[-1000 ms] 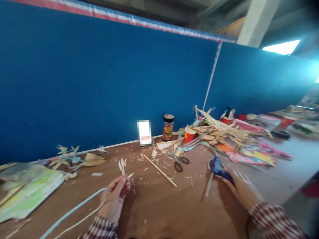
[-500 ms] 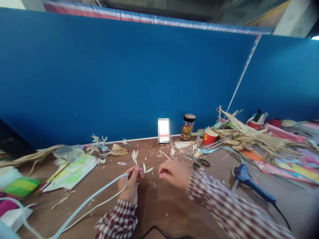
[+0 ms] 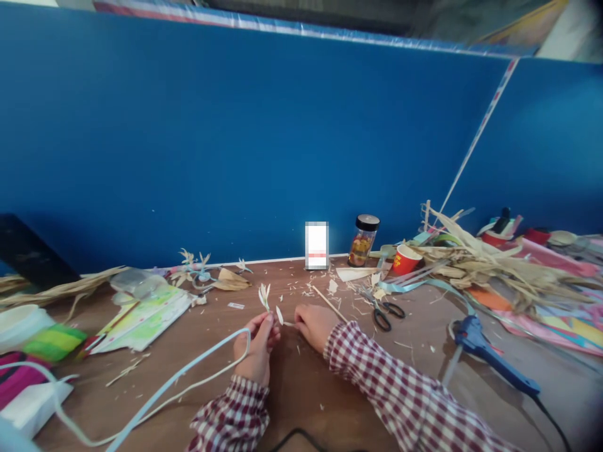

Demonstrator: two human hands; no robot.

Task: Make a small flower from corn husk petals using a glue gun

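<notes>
My left hand (image 3: 260, 342) is closed in a pinch on a small pale husk flower (image 3: 264, 295) that sticks up from its fingertips; a light blue strip (image 3: 188, 373) loops from the same hand down to the lower left. Just to its right, my right hand (image 3: 315, 324) is closed, its fingertips pinching a small pale petal (image 3: 281, 317) beside the flower. Both sleeves are red-and-white checked. The hands hover just above the brown tabletop (image 3: 301, 402).
A blue glue gun (image 3: 490, 358) lies at the right with its cord. Black-handled scissors (image 3: 384, 314), a thin wooden stick (image 3: 330, 303), a red cup (image 3: 405, 260), a dark-lidded jar (image 3: 363, 240) and a heap of dry husks (image 3: 490, 263) stand behind. Papers (image 3: 141, 317) and tape rolls lie left.
My right hand left the glue gun, which now lies on the table, and came across to the left hand. The view swung left. The left hand kept hold of the flower.
</notes>
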